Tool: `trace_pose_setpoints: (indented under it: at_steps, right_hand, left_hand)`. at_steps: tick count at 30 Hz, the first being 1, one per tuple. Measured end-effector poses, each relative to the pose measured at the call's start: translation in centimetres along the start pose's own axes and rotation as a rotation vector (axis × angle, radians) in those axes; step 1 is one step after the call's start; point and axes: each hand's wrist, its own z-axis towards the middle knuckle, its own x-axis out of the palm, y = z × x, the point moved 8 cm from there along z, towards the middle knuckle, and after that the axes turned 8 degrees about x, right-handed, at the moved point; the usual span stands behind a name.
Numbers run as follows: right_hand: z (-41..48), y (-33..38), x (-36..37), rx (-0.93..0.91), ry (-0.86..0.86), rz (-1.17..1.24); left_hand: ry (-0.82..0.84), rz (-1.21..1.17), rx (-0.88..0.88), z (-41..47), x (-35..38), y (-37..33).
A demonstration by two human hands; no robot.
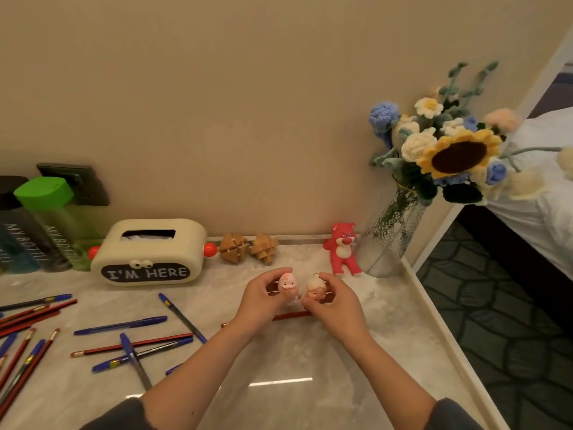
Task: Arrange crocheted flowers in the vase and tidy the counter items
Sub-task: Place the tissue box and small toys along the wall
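A clear ribbed glass vase (391,231) stands at the back right of the marble counter (310,367), filled with crocheted flowers (446,144), a big sunflower among them. My left hand (263,301) grips a small pink pig figurine (287,283) just above the counter's middle. Right beside it, my right hand (333,302) holds a small cream-haired doll figurine (316,290). The two figurines almost touch. A red bear toy (342,251) stands just left of the vase.
Two wooden puzzle knots (248,248) sit against the wall. A cream tissue box (148,252) reading "I'M HERE" stands left of them, with two bottles (40,225) beyond. Several blue pens and red pencils (133,342) lie scattered at left. A red pencil (291,315) lies under my hands. The counter's edge (440,324) drops off to the right.
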Motion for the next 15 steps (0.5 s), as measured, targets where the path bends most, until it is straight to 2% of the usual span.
trace_pose_setpoints:
  at_steps: [8,15]
  right_hand:
    - [4.6,0.2,-0.2,-0.034,-0.052,-0.201]
    - [6.4,-0.4,0.6,-0.066,-0.102,-0.337]
  left_hand:
    - [0.018,0.293,0.037,4.8,1.5,1.4]
    - [0.031,0.371,0.112,6.0,1.8,2.1]
